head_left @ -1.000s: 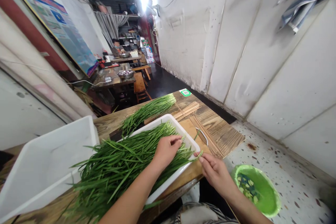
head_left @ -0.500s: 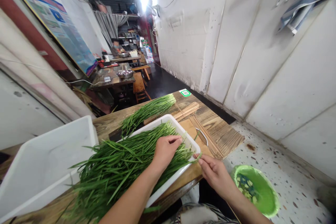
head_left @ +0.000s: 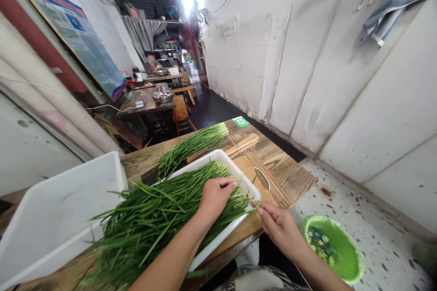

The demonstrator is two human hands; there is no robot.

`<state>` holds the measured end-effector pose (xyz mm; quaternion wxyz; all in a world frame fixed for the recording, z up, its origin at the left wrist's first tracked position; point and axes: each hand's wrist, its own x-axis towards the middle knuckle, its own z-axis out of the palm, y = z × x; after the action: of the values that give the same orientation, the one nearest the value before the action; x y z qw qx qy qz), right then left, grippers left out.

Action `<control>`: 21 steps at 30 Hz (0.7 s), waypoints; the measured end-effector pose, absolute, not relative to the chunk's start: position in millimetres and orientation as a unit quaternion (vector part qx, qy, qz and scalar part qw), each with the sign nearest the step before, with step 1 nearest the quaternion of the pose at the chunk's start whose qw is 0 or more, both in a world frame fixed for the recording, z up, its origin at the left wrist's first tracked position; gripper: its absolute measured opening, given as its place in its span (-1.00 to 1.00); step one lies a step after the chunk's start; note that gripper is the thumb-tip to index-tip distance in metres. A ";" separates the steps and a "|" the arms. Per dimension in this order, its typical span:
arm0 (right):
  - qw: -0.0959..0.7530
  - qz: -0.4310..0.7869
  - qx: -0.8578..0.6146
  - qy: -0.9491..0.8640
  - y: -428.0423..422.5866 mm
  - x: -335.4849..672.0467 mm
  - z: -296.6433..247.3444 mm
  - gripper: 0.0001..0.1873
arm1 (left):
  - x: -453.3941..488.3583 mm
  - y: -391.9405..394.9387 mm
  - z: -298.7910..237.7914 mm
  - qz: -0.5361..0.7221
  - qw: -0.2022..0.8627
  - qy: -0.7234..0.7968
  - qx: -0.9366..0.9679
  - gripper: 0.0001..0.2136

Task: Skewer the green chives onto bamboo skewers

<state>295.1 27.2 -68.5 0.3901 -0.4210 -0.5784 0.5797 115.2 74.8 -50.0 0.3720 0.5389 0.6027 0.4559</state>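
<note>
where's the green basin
In the head view, the green basin stands on the speckled floor at lower right, to the right of the right hand.

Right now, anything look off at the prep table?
Chive-like greens sprawl out of the white tray toward the white bin, looking untidy. A brown blotch discolours the pale terrazzo floor beside a corner of the wooden table.

The left arm (head_left: 182, 245) hides some greens (head_left: 146, 209); edges crop the bin (head_left: 61, 204) and cloth (head_left: 399, 4); what the far bowl (head_left: 161, 72) holds is unclear.
</note>
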 end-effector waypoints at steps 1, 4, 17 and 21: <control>0.389 0.582 -0.421 -0.577 26.8 295.1 -68.6 -0.68 | 114.6 75.1 -50.5 0.454 0.369 0.601 0.544 -0.81; 0.390 0.586 -0.425 -0.570 26.5 294.5 -70.7 -0.68 | 114.4 74.5 -50.8 0.451 0.362 0.592 0.562 -0.81; 0.460 0.590 -0.395 -0.532 44.3 286.3 -78.0 -0.76 | 113.5 67.8 -24.2 0.315 0.225 0.529 0.755 -0.78; 0.446 0.584 -0.414 -0.537 37.6 291.0 -75.8 -0.76 | 110.3 72.4 -35.7 0.187 0.157 0.548 0.800 -0.85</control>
<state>291.0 37.6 -75.8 0.4460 -0.4137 -0.5372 0.5843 110.3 72.4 -35.7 0.1566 0.8002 0.5479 0.1870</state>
